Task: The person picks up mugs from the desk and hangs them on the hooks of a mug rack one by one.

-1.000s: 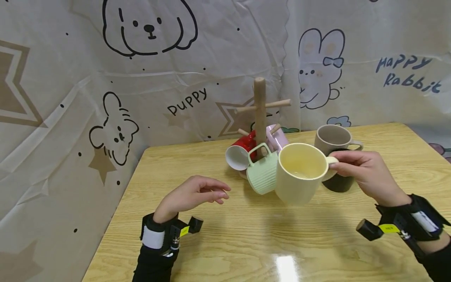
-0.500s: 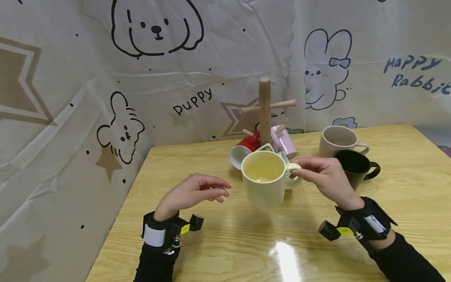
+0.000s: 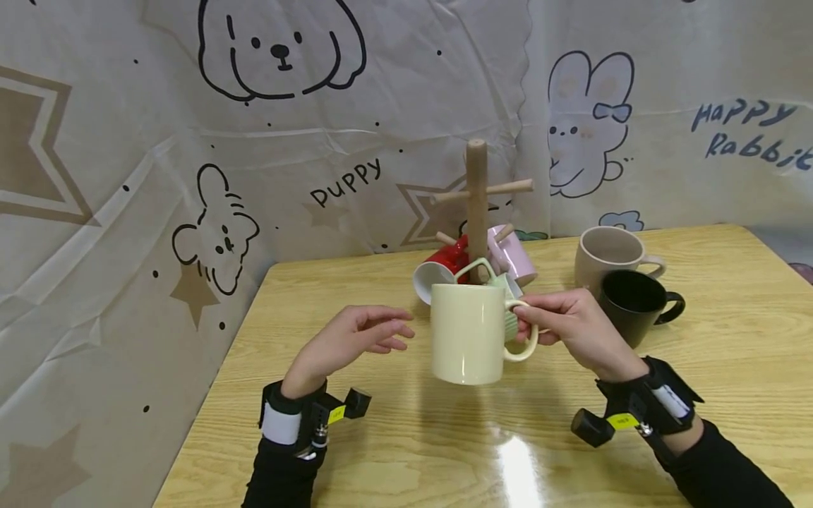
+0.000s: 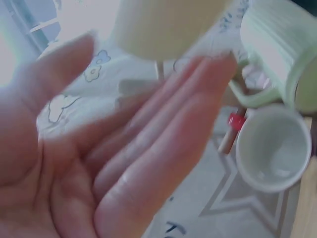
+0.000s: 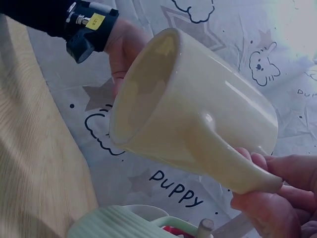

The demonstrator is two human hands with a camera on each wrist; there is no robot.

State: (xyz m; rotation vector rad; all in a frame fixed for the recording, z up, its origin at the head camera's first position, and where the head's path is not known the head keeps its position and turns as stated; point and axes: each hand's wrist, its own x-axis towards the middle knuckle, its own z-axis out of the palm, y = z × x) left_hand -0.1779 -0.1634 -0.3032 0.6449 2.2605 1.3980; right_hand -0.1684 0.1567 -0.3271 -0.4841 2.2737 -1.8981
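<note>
A pale yellow mug [image 3: 468, 335] is held up over the table, its outer wall toward me and its inside out of sight in the head view. My right hand [image 3: 574, 331] pinches its handle between thumb and fingers, also plain in the right wrist view. To the mug's left, my left hand [image 3: 349, 346] hovers with loosely extended fingers and holds nothing; the left wrist view shows its palm [image 4: 64, 193] below the mug. Behind stands a wooden mug tree [image 3: 476, 204] bearing a red mug [image 3: 454, 257], a pink mug [image 3: 516, 257] and a ribbed green mug [image 4: 272, 44], partly hidden.
A black mug [image 3: 629, 310] and a taupe mug [image 3: 610, 254] stand upright on the wooden table [image 3: 381, 451], right of the tree. Upper pegs [image 3: 511, 187] stick out from the post. A printed cloth [image 3: 317, 162] hangs behind the table.
My right hand has carried the yellow mug leftward, in front of the green mug. Since half a second ago the mug's rim has tipped away from me. The left hand has barely moved.
</note>
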